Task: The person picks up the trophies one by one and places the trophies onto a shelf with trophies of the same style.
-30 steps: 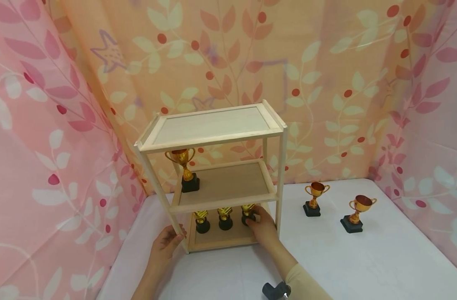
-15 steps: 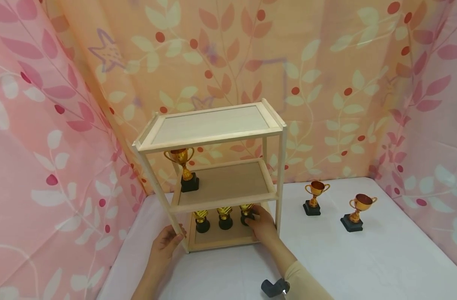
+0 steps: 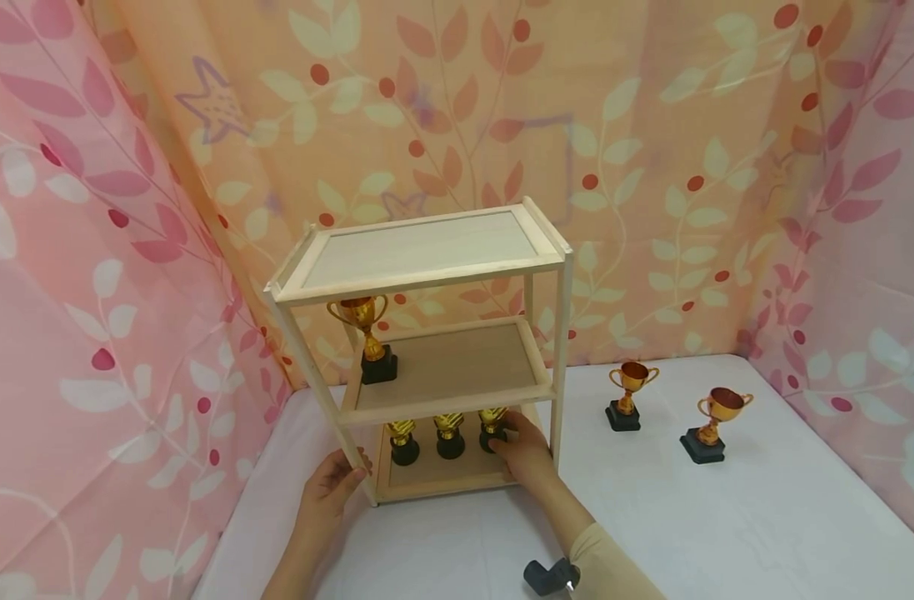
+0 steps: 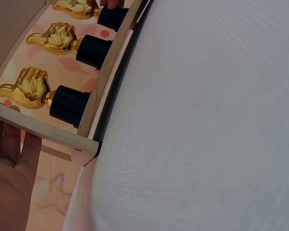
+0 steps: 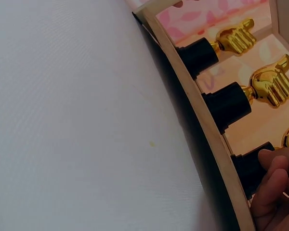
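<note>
A three-tier wooden shelf stands on the table. My left hand holds its front left post, the fingers passing behind the post in the left wrist view. On the bottom tier, three gold thumbs-up trophies with black round bases are lined up: a left one, a middle one and a right one. My right hand reaches in from the front right and pinches the right trophy near its black base. The middle tier hides the trophies' tops in the head view.
A gold two-handled cup on a square black base stands at the left of the middle tier. Two copper-coloured cups, one nearer the shelf and one farther right, stand on the white tabletop. Patterned curtains enclose the back and sides.
The right hand has shifted very slightly left with the right trophy. The left hand keeps its hold on the post, and the other trophies and cups stay put.
</note>
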Tool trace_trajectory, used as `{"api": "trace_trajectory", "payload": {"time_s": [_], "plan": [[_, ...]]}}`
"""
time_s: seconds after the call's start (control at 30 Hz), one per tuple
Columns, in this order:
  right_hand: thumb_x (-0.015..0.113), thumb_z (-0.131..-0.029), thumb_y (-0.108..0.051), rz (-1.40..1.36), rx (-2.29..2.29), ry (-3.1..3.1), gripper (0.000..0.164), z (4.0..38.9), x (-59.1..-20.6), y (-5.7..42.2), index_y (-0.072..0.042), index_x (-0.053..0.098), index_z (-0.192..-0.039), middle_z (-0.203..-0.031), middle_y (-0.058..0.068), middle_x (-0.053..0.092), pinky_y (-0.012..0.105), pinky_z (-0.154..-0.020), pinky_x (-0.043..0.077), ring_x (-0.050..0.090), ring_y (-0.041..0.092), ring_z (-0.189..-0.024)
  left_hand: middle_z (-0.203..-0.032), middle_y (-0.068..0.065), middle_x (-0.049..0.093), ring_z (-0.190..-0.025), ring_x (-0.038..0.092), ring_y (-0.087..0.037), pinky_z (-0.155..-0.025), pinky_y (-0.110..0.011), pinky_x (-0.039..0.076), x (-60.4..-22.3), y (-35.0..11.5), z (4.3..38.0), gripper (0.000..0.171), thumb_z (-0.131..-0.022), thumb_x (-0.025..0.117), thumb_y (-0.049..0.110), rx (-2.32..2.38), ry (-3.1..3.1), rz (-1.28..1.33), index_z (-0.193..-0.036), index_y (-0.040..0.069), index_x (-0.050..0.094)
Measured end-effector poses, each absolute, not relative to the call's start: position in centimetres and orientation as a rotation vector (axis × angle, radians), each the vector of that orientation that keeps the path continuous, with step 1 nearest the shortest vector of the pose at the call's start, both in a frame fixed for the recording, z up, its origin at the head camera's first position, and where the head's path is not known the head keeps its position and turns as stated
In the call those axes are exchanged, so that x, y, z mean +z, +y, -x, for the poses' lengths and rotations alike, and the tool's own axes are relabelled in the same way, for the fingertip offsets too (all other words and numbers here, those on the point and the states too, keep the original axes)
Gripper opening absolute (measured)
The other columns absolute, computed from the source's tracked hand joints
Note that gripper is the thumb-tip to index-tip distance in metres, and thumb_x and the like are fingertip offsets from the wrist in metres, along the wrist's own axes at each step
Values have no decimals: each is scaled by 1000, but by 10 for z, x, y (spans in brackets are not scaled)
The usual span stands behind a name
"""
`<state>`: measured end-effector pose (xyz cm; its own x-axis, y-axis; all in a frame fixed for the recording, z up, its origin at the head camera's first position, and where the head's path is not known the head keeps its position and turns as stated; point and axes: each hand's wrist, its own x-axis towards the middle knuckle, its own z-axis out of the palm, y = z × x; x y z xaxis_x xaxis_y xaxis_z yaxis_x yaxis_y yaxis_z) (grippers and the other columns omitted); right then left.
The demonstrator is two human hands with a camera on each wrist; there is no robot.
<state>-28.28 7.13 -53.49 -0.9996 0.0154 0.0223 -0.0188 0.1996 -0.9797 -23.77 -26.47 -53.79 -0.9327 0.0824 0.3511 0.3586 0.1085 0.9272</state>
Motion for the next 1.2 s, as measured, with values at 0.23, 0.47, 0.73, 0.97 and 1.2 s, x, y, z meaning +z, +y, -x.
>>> {"api": "trace_trajectory", "payload": {"time_s": [0.23, 0.47, 0.73, 0.97, 1.2], "plan": [[68, -88, -11, -10, 1974, -2409, 50, 275, -534, 71, -18, 48, -134, -106, 19, 64, 23, -37, 42, 47, 12, -38, -108, -12, 64, -100, 65, -17, -87, -22, 52, -538, -263, 237, 34, -95, 59, 9, -1936, -2172, 377, -123, -7, 51], [70, -88, -14, -40, 1817, -2467, 57, 266, -531, 72, -14, 44, -139, -134, 15, 51, 27, -41, 46, 53, 14, -42, -109, -13, 65, -99, 65, -15, -86, -22, 53, -538, -263, 236, 33, -94, 62, 11, -1938, -2192, 300, -122, -4, 53], [73, -84, -18, -12, 1583, -2575, 64, 254, -518, 74, -9, 44, -141, -141, 14, 47, 33, -60, 54, 60, 14, -55, -109, -15, 65, -99, 65, -14, -87, -23, 53, -537, -263, 236, 32, -93, 62, 12, -1928, -2203, 268, -121, -3, 55], [74, -78, -17, -68, 1469, -2595, 63, 238, -507, 79, -7, 50, -136, -136, 16, 52, 42, -80, 54, 63, 28, -98, -112, -15, 64, -101, 64, -15, -88, -22, 52, -538, -264, 236, 30, -95, 60, 14, -1910, -2210, 294, -122, 1, 55], [74, -84, -27, -227, 1627, -2655, 65, 223, -494, 94, -10, 45, -139, -137, 18, 49, 28, -55, 53, 61, 15, -60, -109, -15, 63, -98, 63, -15, -85, -22, 53, -540, -265, 238, 31, -96, 57, 8, -1878, -2192, 400, -124, -4, 52]]}}
